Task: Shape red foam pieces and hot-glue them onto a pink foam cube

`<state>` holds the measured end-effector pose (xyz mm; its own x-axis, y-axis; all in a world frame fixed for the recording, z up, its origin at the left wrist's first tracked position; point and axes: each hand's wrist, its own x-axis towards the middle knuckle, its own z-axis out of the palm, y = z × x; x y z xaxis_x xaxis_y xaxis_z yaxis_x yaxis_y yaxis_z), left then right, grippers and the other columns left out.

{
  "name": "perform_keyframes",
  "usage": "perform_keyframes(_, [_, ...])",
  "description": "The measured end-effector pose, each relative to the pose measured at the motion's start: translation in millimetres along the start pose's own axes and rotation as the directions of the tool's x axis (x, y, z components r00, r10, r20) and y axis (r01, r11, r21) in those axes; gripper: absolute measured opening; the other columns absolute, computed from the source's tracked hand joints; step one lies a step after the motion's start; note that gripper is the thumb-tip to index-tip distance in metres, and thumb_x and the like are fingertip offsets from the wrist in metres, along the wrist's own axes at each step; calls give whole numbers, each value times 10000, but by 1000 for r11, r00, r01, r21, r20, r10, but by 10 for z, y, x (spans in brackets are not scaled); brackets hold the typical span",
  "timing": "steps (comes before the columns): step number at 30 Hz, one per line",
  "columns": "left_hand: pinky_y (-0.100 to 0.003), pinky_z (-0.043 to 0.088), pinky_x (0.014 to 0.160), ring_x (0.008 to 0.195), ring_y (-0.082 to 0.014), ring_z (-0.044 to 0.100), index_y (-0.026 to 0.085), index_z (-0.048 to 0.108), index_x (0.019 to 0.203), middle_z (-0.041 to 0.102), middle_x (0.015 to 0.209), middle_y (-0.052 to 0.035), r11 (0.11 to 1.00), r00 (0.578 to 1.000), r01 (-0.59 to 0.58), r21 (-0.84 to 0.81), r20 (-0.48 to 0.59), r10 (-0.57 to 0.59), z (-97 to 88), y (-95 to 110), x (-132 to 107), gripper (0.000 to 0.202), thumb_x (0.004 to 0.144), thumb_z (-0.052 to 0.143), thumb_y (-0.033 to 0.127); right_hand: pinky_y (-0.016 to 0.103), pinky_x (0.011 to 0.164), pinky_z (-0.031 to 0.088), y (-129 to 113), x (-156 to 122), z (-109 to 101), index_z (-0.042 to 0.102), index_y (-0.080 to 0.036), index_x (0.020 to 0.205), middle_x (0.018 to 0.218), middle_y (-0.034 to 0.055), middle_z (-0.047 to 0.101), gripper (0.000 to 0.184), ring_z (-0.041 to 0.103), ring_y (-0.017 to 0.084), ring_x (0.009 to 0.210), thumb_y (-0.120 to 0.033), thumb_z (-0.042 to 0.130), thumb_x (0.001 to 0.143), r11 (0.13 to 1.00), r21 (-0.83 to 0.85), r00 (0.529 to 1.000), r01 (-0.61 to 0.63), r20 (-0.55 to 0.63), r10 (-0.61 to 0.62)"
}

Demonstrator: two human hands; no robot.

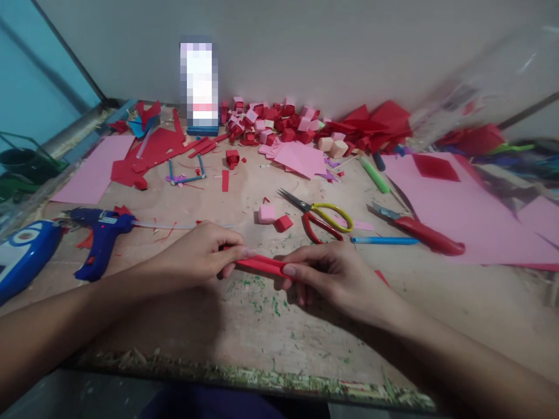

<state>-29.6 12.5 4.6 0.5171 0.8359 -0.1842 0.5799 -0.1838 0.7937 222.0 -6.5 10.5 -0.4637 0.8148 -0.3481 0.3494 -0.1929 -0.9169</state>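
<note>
A narrow folded strip of red paper stretches between my two hands, just above the table. My left hand pinches its left end, thumb on top. On the right end, my right hand closes with thumb and fingers. Beyond the strip lie a small pink paper cube and a red paper cube. Scissors with one yellow and one red handle rest behind my right hand, blades pointing away to the left. A blue pen-like stick lies to their right.
A blue glue gun lies at left beside a blue-and-white tool. A red-handled knife is at right, near pink paper sheets. Many small paper cubes pile along the wall, beside a lit phone.
</note>
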Motion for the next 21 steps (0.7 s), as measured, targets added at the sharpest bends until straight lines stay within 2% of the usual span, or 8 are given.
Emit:
perform_keyframes(3, [-198,353,479,448,-81,479,169,610,576,553,474,40,998,1000,8,-60,8,-8,9,14,1,454,986,553,353,229,447,426,21,9,-9,774,-173,803,584,31,667,307,550,107,477,-350,607,991,1000,-2,1000,-4,11,4])
perform_keyframes(8, [-177,379,423,423,-75,527,165,681,676,657,552,21,972,995,88,-217,62,-77,-20,44,-5,365,979,577,338,226,458,425,-11,32,-67,768,-152,814,602,50,686,317,568,116,506,-392,635,972,999,39,999,-31,13,30])
perform_keyframes(12, [-182,458,457,469,-91,589,156,733,752,700,601,-2,965,999,16,-262,-42,-27,-52,34,17,321,993,560,277,238,475,431,-60,40,-113,788,-145,808,592,49,679,317,571,124,507,-408,675,946,999,42,999,-33,-16,33])
perform_keyframes(16, [-193,509,511,515,-99,616,142,747,769,720,630,-18,957,990,-38,-287,-143,-4,-75,23,35,310,992,565,255,248,456,392,-70,41,-147,803,-149,825,574,48,668,331,538,124,481,-434,681,941,992,116,999,-43,-24,46])
perform_keyframes(21, [-204,494,500,532,-107,614,130,755,800,767,723,-64,951,984,-56,-305,-179,1,-128,26,5,309,993,589,305,265,465,397,-53,59,-221,791,-157,762,541,48,657,356,549,136,479,-458,703,932,991,136,1000,-11,-1,11])
